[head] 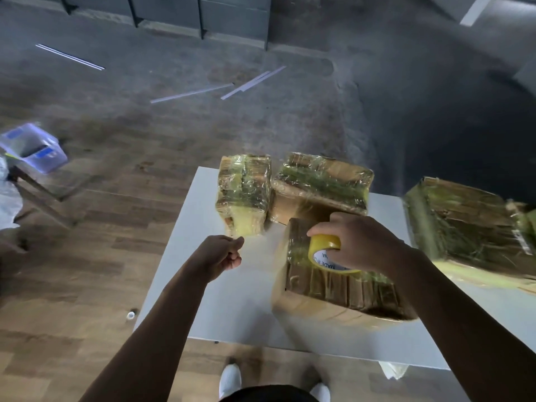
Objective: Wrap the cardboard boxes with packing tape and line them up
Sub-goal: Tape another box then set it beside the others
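Observation:
Several tape-wrapped cardboard boxes lie on a white table [232, 300]. The nearest box [342, 288] sits under my right hand [359, 242], which grips a yellow roll of packing tape [324, 250] on the box's top. My left hand [220, 253] pinches the pulled-out end of clear tape [269, 242], stretched left of the roll. Behind stand a small upright box [243, 192] and a wider box [322, 187]. A larger box [470, 224] lies at the right.
The table stands on a wooden floor, with my white shoes [230, 378] below its front edge. A clear plastic bin [34, 146] rests on a frame at the far left. White strips [246, 82] lie on the grey floor beyond. A small cap [131, 314] lies near the table's left edge.

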Available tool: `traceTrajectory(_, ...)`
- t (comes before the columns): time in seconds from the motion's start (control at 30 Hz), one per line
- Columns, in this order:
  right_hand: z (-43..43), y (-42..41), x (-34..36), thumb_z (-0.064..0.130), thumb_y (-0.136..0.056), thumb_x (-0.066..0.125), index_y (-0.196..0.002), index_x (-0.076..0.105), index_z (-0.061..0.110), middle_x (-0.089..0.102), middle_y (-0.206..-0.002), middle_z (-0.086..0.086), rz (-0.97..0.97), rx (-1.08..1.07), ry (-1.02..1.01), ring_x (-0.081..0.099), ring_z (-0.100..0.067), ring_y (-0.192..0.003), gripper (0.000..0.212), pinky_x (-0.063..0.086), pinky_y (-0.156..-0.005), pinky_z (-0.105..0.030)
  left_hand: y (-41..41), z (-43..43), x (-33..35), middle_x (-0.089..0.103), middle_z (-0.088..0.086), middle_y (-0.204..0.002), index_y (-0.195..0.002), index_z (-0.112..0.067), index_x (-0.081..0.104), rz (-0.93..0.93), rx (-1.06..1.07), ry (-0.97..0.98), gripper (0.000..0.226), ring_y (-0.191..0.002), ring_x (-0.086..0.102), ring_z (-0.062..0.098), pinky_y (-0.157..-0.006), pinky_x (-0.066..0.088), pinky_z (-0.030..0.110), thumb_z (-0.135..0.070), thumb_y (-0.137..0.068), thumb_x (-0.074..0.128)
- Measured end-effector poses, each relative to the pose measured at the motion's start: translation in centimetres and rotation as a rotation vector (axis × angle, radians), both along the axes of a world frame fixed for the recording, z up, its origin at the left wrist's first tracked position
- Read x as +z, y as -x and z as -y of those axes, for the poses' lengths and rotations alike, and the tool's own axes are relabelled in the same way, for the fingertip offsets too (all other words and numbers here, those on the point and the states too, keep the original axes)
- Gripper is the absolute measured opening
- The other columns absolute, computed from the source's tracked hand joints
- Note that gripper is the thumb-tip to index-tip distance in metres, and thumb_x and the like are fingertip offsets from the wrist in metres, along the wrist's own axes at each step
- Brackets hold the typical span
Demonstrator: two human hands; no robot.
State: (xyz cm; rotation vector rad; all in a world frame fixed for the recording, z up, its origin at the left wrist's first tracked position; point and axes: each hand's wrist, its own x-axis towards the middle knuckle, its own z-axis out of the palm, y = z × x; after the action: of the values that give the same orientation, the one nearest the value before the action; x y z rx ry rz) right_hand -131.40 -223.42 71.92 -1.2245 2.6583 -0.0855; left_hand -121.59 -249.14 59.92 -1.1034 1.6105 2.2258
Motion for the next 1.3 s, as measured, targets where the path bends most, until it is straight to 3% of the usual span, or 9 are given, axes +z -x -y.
traceTrajectory(0.23, 0.2, 0.1, -0.3, 0.035, -0.080, 0.062, -0.127, 0.051, 0.046, 0.045, -0.093, 0.014, 0.053, -0.005, -0.024, 0.049, -0.013, -0.083, 0.050, 0.039, -0.068, -0.025, 0.3, -1.1, -2.5, 0.042, 0.008, -0.060, -0.066, 0.002, 0.052, 0.033, -0.047, -0.056, 0.027, -0.052, 0.044, 0.020, -0.052, 0.047, 0.026, 0.002, -0.092, 0.057)
traceTrajectory(0.47, -0.6, 0.1, -1.0, 0.033, -0.079, 0.066, -0.127, 0.053, 0.046, 0.041, -0.086, 0.019, 0.097, -0.013, 0.033, 0.045, -0.005, -0.077, 0.052, 0.030, -0.059, -0.013, 1.1, -4.4, -4.9, 0.043, 0.007, -0.062, -0.079, 0.005, 0.054, 0.094, -0.059, -0.144, 0.014, -0.055, 0.044, 0.018, -0.056, 0.046, 0.027, 0.002, -0.092, 0.057)
traceTrajectory(0.6, -0.9, -0.1, -1.3, 0.030, -0.076, 0.067, -0.125, 0.056, 0.044, 0.038, -0.083, 0.025, 0.119, -0.023, 0.090, 0.042, 0.008, -0.073, 0.053, 0.025, -0.059, -0.008, 1.8, -6.5, -5.5, 0.039, 0.005, -0.061, -0.082, 0.006, 0.056, 0.090, -0.040, -0.226, 0.016, -0.052, 0.041, 0.016, -0.056, 0.046, 0.026, -0.005, -0.093, 0.059)
traceTrajectory(0.83, -1.0, -0.1, -1.7, 0.028, -0.074, 0.073, -0.126, 0.059, 0.039, 0.038, -0.085, 0.024, 0.132, -0.026, 0.129, 0.044, 0.002, -0.075, 0.054, 0.028, -0.059, -0.009, 1.8, -7.7, -5.9, 0.046, 0.009, -0.068, -0.084, 0.007, 0.060, 0.087, -0.065, -0.262, 0.024, -0.058, 0.044, 0.015, -0.051, 0.043, 0.023, -0.013, -0.096, 0.057)
traceTrajectory(1.0, -1.0, 0.2, -1.7, 0.026, -0.075, 0.073, -0.125, 0.059, 0.040, 0.040, -0.084, 0.025, 0.139, -0.024, 0.146, 0.046, 0.008, -0.075, 0.054, 0.030, -0.054, -0.007, 1.3, -8.1, -7.1, 0.041, 0.005, -0.063, -0.083, 0.000, 0.057, 0.225, -0.085, -0.273, 0.037, -0.054, 0.041, 0.014, -0.050, 0.038, 0.024, -0.035, -0.088, 0.068)
traceTrajectory(1.1, -1.0, 0.1, -1.8, 0.026, -0.075, 0.073, -0.125, 0.059, 0.040, 0.043, -0.087, 0.021, 0.147, -0.014, 0.147, 0.050, 0.000, -0.076, 0.054, 0.033, -0.056, -0.008, 0.9, -8.8, -8.0, 0.040, 0.004, -0.059, -0.077, -0.001, 0.055, 0.315, -0.012, -0.336, 0.040, -0.050, 0.038, 0.013, -0.039, 0.034, 0.021, -0.038, -0.087, 0.068)
traceTrajectory(1.2, -1.1, 0.0, -1.9, 0.025, -0.074, 0.074, -0.123, 0.061, 0.038, 0.051, -0.091, 0.011, 0.137, -0.004, 0.156, 0.051, -0.007, -0.077, 0.053, 0.039, -0.058, -0.011, 0.9, -9.4, -8.0, 0.044, 0.006, -0.057, -0.075, -0.001, 0.055, 0.326, 0.001, -0.188, 0.035, -0.048, 0.040, 0.014, -0.042, 0.034, 0.023, -0.030, -0.090, 0.066)
traceTrajectory(1.3, -1.0, 0.1, -1.8, 0.025, -0.073, 0.073, -0.123, 0.062, 0.036, 0.048, -0.088, 0.013, 0.122, 0.008, 0.162, 0.049, -0.005, -0.074, 0.052, 0.034, -0.056, -0.010, 0.8, -9.4, -6.7, 0.057, 0.006, -0.070, -0.076, -0.004, 0.058, 0.140, -0.001, 0.221, 0.017, -0.058, 0.053, 0.018, -0.050, 0.048, 0.026, -0.014, -0.086, 0.067)
